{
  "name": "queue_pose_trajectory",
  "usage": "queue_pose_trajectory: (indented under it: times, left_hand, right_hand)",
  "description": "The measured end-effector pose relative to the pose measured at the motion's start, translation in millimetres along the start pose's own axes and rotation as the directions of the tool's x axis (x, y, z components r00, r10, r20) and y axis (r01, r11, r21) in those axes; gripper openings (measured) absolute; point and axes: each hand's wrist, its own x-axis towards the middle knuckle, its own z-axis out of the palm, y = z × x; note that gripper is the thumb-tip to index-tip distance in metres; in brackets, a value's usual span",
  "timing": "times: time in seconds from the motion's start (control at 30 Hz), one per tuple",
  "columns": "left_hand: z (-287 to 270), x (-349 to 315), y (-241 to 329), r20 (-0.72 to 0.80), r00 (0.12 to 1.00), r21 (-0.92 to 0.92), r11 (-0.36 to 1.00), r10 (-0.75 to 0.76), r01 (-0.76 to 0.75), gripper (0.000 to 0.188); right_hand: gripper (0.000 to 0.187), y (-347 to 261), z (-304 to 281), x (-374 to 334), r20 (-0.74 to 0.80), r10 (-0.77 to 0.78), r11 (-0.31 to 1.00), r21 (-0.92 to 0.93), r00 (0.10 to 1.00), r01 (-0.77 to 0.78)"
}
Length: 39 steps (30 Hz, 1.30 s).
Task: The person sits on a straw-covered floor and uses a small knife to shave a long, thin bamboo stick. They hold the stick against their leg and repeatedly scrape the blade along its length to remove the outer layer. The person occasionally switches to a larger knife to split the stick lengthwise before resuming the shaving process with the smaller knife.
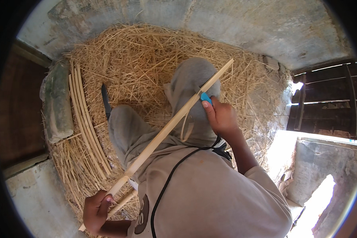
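A long pale strip of split wood or bamboo [158, 139] runs diagonally across my lap, its far end resting over my raised right knee. My left hand [97, 212] is closed around its near end at the lower left. In my right hand [222, 117] is a knife with a blue handle [206, 98], held against the strip near the knee. Most of the blade is hidden by the strip and the hand. A thin curled shaving [187, 131] hangs from the strip just below the knife.
Straw [127, 51] covers the floor. Several similar pale strips [87, 123] lie at the left beside a grey-green block [58, 103]. A dark, blade-like object [106, 101] lies near my left knee. A black cable [166, 180] crosses my shirt. Walls [246, 27] and a plank door [327, 101] enclose the space.
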Motion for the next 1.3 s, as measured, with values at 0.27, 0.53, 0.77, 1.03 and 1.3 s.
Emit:
queue_pose_trajectory:
  times: [0.27, 0.53, 0.77, 1.03, 1.3]
  left_hand:
    - [-61.1, 7.6, -50.8, 0.147, 0.983, -0.127, 0.984, -0.110, 0.129, 0.025]
    - [42.8, 161.8, 13.6, -0.261, 0.848, 0.318, 0.870, 0.462, -0.376, 0.051]
    - [153.0, 240.9, 112.7, -0.125, 0.825, -0.033, 0.829, 0.551, -0.559, 0.039]
    - [139.3, 219.6, 101.4, -0.043, 0.898, 0.071, 0.898, 0.439, -0.435, 0.029]
    - [131.2, 188.6, 79.1, -0.165, 0.868, 0.220, 0.876, 0.468, -0.430, 0.022]
  right_hand:
    - [0.050, -10.2, 3.2, 3.4, -0.064, 0.041, 0.999, -0.019, 0.997, -0.042]
    - [0.047, -4.5, 9.3, 6.1, -0.104, 0.077, 0.995, 0.070, 0.992, -0.070]
    - [0.046, -12.8, 12.2, 1.5, -0.176, 0.071, 0.997, -0.008, 0.982, -0.074]
    - [0.044, -13.6, 24.1, -1.4, -0.172, -0.030, 0.958, -0.286, 0.985, -0.021]
    - [0.045, -12.9, 23.4, 0.0, -0.177, -0.020, 0.977, -0.213, 0.984, -0.018]
